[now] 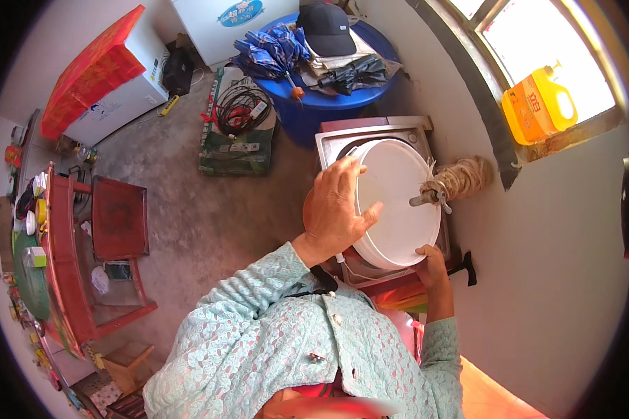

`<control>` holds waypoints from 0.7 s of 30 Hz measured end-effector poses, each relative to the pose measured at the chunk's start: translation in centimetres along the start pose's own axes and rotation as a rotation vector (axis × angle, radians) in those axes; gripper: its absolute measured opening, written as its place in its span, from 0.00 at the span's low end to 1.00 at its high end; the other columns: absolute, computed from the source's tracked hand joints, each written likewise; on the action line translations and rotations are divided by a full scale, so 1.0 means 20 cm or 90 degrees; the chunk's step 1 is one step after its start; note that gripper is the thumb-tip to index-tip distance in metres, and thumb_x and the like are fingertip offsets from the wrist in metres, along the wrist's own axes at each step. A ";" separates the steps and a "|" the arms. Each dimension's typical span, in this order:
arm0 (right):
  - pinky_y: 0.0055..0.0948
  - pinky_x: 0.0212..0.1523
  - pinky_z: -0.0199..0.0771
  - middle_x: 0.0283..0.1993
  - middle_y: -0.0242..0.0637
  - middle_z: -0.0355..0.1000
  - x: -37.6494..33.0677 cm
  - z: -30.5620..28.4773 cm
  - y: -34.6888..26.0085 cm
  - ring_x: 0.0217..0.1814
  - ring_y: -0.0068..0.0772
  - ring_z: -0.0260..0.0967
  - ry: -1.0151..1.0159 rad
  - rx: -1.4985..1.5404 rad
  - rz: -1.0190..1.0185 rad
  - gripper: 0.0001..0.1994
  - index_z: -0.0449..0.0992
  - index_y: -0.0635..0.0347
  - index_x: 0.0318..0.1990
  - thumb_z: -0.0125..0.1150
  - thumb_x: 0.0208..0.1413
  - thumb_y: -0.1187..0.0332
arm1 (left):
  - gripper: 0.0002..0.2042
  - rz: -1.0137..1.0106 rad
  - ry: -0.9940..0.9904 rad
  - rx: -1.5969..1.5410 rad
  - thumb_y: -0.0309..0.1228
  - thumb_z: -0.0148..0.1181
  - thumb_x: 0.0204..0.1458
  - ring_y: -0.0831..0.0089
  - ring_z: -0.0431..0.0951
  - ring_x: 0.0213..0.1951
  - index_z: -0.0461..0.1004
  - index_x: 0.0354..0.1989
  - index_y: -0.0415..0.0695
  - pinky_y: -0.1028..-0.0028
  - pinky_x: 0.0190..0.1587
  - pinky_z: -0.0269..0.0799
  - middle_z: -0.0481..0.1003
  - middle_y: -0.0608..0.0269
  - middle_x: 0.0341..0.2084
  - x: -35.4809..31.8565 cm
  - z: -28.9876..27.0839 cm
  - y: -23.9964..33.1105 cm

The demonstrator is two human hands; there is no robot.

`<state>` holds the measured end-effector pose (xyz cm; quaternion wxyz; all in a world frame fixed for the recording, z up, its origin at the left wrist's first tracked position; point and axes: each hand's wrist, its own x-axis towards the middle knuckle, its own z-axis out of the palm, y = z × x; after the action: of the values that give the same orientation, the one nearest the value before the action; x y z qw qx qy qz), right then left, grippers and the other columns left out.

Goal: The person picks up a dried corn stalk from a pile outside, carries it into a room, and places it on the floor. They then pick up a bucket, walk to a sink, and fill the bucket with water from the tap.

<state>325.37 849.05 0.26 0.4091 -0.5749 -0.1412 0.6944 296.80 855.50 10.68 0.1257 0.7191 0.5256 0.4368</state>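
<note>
A round white bucket stands in a metal sink, and I look down into its pale inside. My left hand is at the bucket's left rim, with its fingers stretched out and its thumb apart over the opening. At the near right rim, my right hand has its fingers curled over the edge. A tap wrapped in tan cloth reaches out from the wall over the bucket's right side.
A yellow jug stands on the window sill. Behind the sink, a blue tub carries a cap and umbrellas. A coiled black cable lies on a green sack. Red wooden furniture stands at left.
</note>
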 end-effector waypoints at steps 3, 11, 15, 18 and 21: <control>0.36 0.31 0.73 0.40 0.39 0.69 -0.01 0.00 0.00 0.36 0.36 0.70 0.012 -0.001 0.001 0.19 0.64 0.64 0.47 0.49 0.43 0.75 | 0.38 -0.102 -0.080 -0.068 0.41 0.64 0.38 0.54 0.57 0.58 0.55 0.57 0.36 0.61 0.58 0.54 0.57 0.47 0.55 -0.08 0.12 -0.07; 0.35 0.28 0.73 0.37 0.40 0.71 -0.02 0.02 -0.01 0.33 0.36 0.71 -0.001 0.005 -0.014 0.15 0.67 0.65 0.44 0.50 0.46 0.73 | 0.39 -0.184 -0.077 -0.019 0.36 0.60 0.36 0.52 0.63 0.54 0.53 0.58 0.34 0.61 0.53 0.62 0.56 0.47 0.56 -0.10 0.17 -0.05; 0.35 0.28 0.73 0.38 0.40 0.72 -0.02 0.02 0.01 0.34 0.35 0.71 -0.004 0.011 -0.019 0.16 0.67 0.64 0.46 0.50 0.48 0.70 | 0.39 -0.215 -0.088 -0.040 0.34 0.58 0.34 0.51 0.63 0.53 0.52 0.59 0.32 0.62 0.53 0.62 0.56 0.46 0.55 -0.10 0.16 -0.07; 0.34 0.27 0.73 0.38 0.40 0.72 -0.04 0.05 0.00 0.33 0.35 0.72 0.002 0.014 -0.029 0.16 0.67 0.64 0.46 0.50 0.49 0.69 | 0.40 -0.230 -0.099 -0.028 0.35 0.57 0.34 0.50 0.62 0.54 0.51 0.59 0.31 0.62 0.54 0.61 0.56 0.45 0.54 -0.11 0.17 -0.07; 0.33 0.27 0.73 0.38 0.40 0.72 -0.04 0.05 0.01 0.34 0.35 0.72 0.006 0.011 -0.041 0.17 0.66 0.64 0.47 0.51 0.49 0.68 | 0.40 -0.225 -0.102 -0.028 0.36 0.57 0.35 0.50 0.61 0.54 0.50 0.59 0.30 0.62 0.54 0.61 0.56 0.43 0.54 -0.12 0.18 -0.09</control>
<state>324.29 848.70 0.94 0.4370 -0.5695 -0.1519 0.6794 298.20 855.09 6.30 0.2576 0.6450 0.6224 0.3610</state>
